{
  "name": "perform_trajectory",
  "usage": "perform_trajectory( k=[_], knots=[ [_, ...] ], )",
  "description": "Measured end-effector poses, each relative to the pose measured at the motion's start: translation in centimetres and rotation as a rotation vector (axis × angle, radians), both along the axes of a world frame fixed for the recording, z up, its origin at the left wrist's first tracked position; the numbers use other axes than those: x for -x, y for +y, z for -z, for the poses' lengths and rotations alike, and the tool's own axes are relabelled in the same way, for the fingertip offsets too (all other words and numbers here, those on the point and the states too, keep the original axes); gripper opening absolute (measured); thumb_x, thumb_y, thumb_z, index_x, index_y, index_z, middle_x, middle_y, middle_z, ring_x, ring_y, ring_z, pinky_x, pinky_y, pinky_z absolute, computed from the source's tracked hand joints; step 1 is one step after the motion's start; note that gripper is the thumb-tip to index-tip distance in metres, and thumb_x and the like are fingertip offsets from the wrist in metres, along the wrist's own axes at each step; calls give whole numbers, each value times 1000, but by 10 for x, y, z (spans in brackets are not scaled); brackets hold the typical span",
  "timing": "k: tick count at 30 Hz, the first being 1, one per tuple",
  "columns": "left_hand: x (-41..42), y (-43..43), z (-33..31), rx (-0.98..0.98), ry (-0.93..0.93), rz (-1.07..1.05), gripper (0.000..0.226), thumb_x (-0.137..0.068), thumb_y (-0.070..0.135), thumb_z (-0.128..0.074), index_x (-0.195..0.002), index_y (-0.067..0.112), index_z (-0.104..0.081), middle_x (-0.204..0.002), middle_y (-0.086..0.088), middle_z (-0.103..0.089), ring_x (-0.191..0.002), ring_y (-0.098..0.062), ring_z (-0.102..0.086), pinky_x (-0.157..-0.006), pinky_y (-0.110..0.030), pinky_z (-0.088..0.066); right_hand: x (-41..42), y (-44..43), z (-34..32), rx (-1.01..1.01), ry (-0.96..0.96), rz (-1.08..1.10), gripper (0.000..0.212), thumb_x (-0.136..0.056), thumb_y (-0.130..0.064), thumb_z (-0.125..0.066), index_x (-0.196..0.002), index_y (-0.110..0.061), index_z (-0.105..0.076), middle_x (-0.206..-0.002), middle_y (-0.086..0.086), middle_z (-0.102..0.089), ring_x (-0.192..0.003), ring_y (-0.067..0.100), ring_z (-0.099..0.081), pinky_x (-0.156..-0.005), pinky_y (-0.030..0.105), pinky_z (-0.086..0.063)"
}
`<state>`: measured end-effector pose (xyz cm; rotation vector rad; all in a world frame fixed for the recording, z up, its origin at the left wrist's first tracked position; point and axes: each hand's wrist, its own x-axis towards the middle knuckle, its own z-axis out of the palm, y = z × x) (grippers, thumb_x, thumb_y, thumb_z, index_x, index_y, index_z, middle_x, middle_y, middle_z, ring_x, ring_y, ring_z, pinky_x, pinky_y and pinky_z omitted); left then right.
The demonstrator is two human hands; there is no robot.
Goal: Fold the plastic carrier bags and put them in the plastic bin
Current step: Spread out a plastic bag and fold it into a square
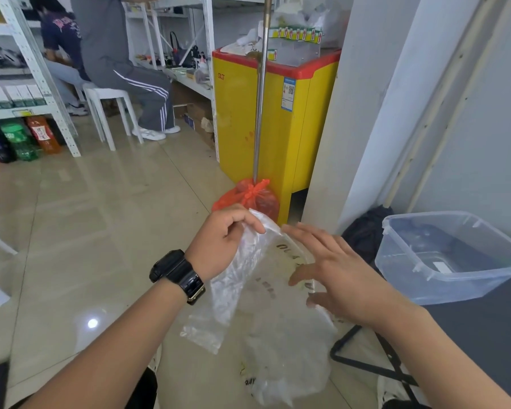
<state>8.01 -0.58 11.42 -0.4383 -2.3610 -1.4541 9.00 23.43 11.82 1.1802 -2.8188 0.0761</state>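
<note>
A clear plastic carrier bag (pixel 242 278) with faint dark print hangs in the air in front of me. My left hand (pixel 222 240), with a black watch on its wrist, pinches the bag's top edge between thumb and fingers. My right hand (pixel 337 273) is spread with straight fingers against the right side of the bag, its thumb near the film. The bag's lower part hangs crumpled toward the floor. A clear plastic bin (pixel 452 278) stands on a dark table at my right, and I see no bags inside it.
A dark table (pixel 484 329) on black folding legs holds the bin. Ahead stand a yellow and red freezer (pixel 242 119), a metal pole and a tied red bag (pixel 254 196). Two people sit at the shelves at back left. Glossy tiled floor lies below.
</note>
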Motion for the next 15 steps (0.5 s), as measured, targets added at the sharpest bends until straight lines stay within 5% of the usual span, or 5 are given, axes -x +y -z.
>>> perform_trajectory(
  k=[5,7,10,15],
  knots=[
    [1,-9,-4,33,-1,11,40,-92,-12,-44,-86,13,-74,-86,0,-60,-80,-21,-55,-72,-23,-41,6,4,15,-9,15,114,69,-81,-1,-66,-131,-47,-57,-166,-5,4,-152,20,-5,-119,31,-10],
    [-1,-12,-9,47,3,26,37,-93,-12,-45,-87,12,-74,-87,-4,-59,-79,-17,-55,-73,-15,-39,10,9,16,5,-160,188,56,-88,-8,-63,-130,-45,-56,-164,-9,-7,-147,19,-23,-119,32,-22],
    [-4,-17,-14,56,20,23,35,-94,-10,-46,-89,10,-74,-89,-3,-60,-82,-13,-56,-77,-12,-41,20,16,26,112,-395,247,32,-89,-22,-69,-114,-41,-66,-139,-12,-51,-121,13,-54,-108,36,-42],
    [-3,-27,-12,84,-23,25,24,-93,-1,-57,-94,16,-74,-86,-1,-58,-76,-21,-54,-69,-22,-44,28,18,33,450,-485,239,18,-90,-12,-69,-96,-26,-77,-97,-13,-73,-84,6,-63,-79,26,-53]
  ],
)
